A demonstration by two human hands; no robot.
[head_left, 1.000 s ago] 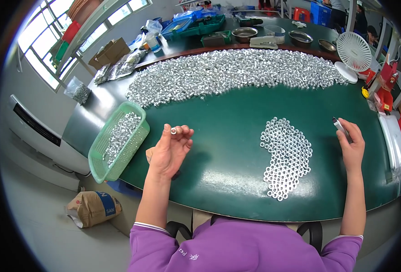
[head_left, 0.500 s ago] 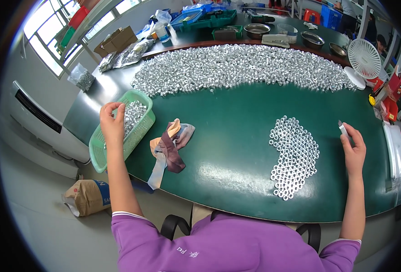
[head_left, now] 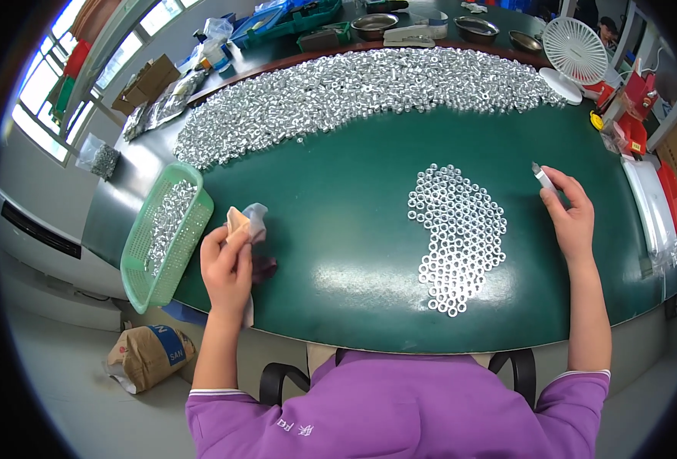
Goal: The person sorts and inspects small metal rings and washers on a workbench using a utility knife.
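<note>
My left hand [head_left: 227, 268] pinches a crumpled cloth [head_left: 256, 223] in peach, pale blue and maroon, just above the green tabletop [head_left: 338, 199]. Part of the cloth hangs behind the fingers and is hidden. To the left stands a pale green basket [head_left: 204, 210] holding small silvery metal parts [head_left: 172, 222]. At the right, my right hand [head_left: 572, 218] grips a short white pen-like tool [head_left: 542, 177] with a dark grey tip, pointing up and away. Between the hands, nearer the right one, lies a flat, closely packed patch of silvery metal nuts [head_left: 461, 237].
A long heap of metal parts [head_left: 354, 92] curves across the far side. A white fan [head_left: 576, 50] stands far right. Metal bowls [head_left: 476, 30] sit behind the heap. White plastic bags [head_left: 648, 203] line the right edge. A brown sack [head_left: 149, 358] rests on the floor.
My left hand has moved from over the basket to the cloth and taken hold of it. The right hand still holds the white tool. The whole view has shifted somewhat.
</note>
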